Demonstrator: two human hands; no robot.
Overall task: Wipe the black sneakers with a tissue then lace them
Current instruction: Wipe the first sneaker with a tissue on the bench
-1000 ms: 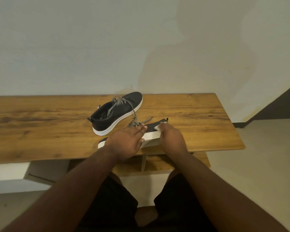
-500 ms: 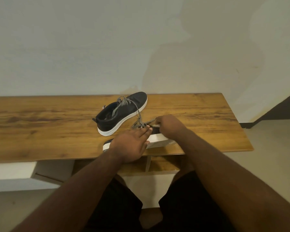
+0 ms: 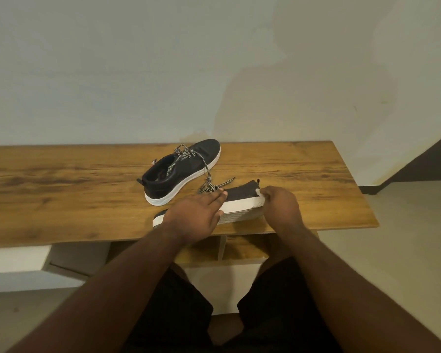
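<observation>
Fingers [image 3: 214,200] flat on sneaker [image 3: 239,197]

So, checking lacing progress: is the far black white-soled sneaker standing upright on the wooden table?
Yes, the far sneaker stands on its white sole.

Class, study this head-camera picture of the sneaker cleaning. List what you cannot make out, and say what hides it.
- Head view: the middle of the near black white-soled sneaker, lying on its side, is covered by the left hand.
- Most of the white tissue is hidden in the right hand; only a scrap shows.
- The near sneaker's lacing faces away, unseen.
- The far black laced sneaker: inside too dark.
</observation>
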